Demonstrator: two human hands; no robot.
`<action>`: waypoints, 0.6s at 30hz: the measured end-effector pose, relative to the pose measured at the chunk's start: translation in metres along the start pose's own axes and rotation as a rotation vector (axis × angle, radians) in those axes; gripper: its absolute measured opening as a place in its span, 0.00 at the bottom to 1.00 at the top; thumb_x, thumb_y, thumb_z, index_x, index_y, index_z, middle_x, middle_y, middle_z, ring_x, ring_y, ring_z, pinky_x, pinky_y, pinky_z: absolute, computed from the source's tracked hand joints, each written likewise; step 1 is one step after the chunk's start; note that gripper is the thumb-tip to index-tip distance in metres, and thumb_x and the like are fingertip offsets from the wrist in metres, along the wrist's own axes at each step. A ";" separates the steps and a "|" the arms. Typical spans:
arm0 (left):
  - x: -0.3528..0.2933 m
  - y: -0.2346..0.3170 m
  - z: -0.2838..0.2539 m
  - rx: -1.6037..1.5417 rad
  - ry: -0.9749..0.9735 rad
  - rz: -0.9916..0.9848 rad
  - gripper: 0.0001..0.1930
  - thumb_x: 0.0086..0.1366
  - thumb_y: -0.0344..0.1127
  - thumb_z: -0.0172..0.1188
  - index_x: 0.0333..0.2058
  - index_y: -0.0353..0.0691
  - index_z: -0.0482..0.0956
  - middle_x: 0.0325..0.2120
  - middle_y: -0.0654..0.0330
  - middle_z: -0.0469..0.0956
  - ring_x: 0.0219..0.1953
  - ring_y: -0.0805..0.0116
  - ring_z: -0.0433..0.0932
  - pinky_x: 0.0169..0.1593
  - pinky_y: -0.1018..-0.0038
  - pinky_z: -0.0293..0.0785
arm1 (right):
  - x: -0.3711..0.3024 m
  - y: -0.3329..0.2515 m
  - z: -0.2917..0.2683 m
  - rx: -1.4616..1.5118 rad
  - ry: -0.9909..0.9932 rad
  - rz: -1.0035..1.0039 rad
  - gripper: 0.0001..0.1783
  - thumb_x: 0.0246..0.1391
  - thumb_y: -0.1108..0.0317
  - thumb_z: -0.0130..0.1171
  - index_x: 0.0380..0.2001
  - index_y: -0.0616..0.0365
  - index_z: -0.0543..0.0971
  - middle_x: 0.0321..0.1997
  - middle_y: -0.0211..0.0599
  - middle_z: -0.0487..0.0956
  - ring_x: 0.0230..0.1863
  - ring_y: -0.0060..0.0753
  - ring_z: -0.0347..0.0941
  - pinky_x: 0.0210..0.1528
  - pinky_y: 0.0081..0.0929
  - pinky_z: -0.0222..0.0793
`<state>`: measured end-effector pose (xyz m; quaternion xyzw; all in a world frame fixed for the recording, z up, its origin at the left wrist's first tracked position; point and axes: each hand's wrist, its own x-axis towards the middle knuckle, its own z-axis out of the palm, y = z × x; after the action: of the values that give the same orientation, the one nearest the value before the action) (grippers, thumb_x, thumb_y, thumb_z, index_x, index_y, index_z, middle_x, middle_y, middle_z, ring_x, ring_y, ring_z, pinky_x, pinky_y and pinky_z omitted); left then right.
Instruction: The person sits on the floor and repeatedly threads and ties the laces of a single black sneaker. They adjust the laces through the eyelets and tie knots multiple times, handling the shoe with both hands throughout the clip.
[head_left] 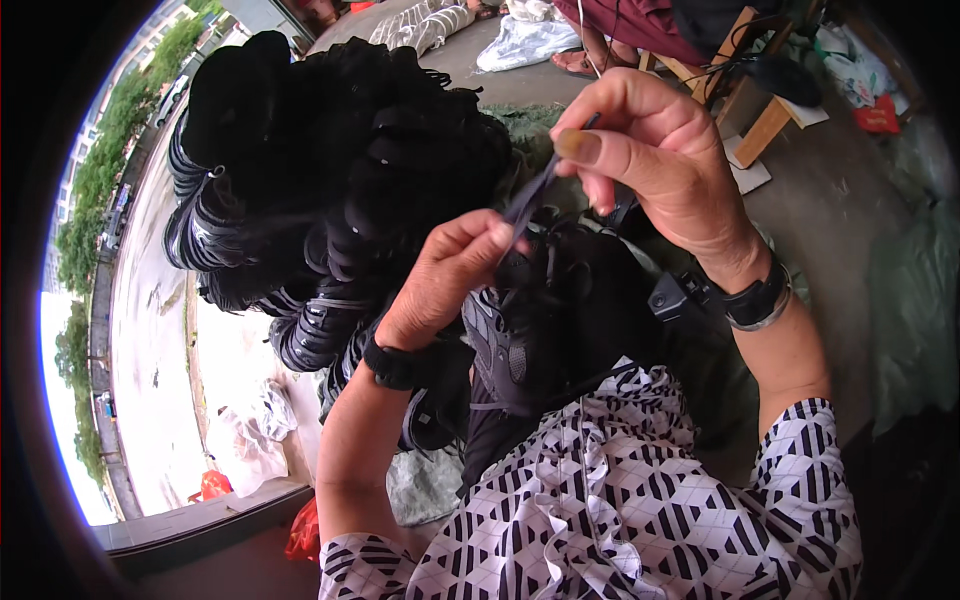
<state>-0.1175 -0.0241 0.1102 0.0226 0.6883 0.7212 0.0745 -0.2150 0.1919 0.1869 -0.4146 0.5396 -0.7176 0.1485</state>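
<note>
Dark lace (527, 205) seen as flat woven cloth, matt, pinched between left hand (440, 285) and right hand (650, 160). Black shoe (545, 320) below lace: matt textile upper, mesh-like rough panel noted at side. Heap of black shoes (320, 190) left of shoe: soles rubbery, ribbed, faintly glossy. Wristband (760, 300) right of shoe: smooth, black, with shiny metal edge. Stool (755, 110) beyond: bare pale wood.

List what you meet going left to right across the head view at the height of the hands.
Pile of black shoes → left hand → dark lace → right hand → wooden stool.
</note>
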 end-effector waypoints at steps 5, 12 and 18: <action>-0.025 -0.033 -0.005 -0.016 0.255 0.077 0.10 0.73 0.38 0.47 0.38 0.41 0.75 0.27 0.65 0.80 0.21 0.85 0.65 0.28 0.86 0.63 | -0.019 0.039 -0.063 0.222 0.286 -0.002 0.07 0.63 0.64 0.53 0.38 0.54 0.76 0.48 0.45 0.81 0.48 0.31 0.77 0.53 0.31 0.70; -0.060 -0.065 -0.024 1.017 0.299 -0.013 0.07 0.64 0.30 0.56 0.41 0.42 0.73 0.24 0.56 0.80 0.30 0.56 0.82 0.33 0.68 0.75 | -0.060 0.103 -0.128 0.559 0.651 0.288 0.08 0.63 0.65 0.53 0.40 0.56 0.76 0.46 0.41 0.80 0.48 0.34 0.77 0.53 0.34 0.70; -0.059 -0.078 -0.050 -0.117 0.479 0.019 0.13 0.73 0.40 0.48 0.45 0.38 0.76 0.34 0.61 0.80 0.29 0.78 0.78 0.34 0.82 0.75 | -0.074 0.143 -0.151 0.682 0.983 0.293 0.08 0.61 0.64 0.56 0.37 0.58 0.75 0.38 0.35 0.80 0.33 0.24 0.73 0.44 0.28 0.71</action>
<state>-0.0596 -0.0782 0.0337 -0.1471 0.6430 0.7454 -0.0966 -0.3173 0.2857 0.0156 0.1141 0.3363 -0.9291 0.1035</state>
